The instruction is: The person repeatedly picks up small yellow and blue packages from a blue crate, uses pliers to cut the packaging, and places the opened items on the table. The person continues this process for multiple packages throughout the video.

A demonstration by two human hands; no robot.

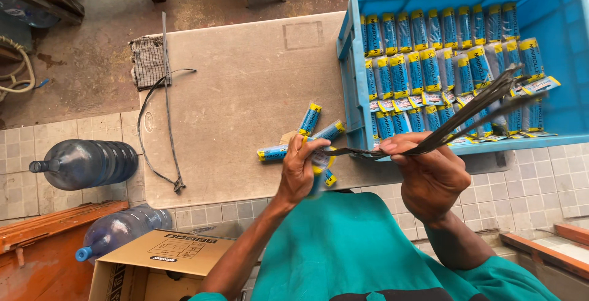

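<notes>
My left hand (302, 169) grips a small blue-and-yellow packet (323, 161) at the near edge of the beige table (245, 86). My right hand (429, 175) holds a bundle of thin dark strips (472, 111) that fan out up and to the right over the blue crate (555, 25). The near ends of the strips reach the packet in my left hand. Three more blue-and-yellow packets (310, 119) lie loose on the table just beyond my left hand. Several rows of the same packets (429, 68) fill the left part of the crate.
A checked cloth (148, 62) and a thin dark cord (167, 117) lie on the table's left end. Two large blue water bottles (86, 163) lie on the tiled floor at left. An open cardboard box (159, 264) stands below them beside an orange wooden piece (37, 252).
</notes>
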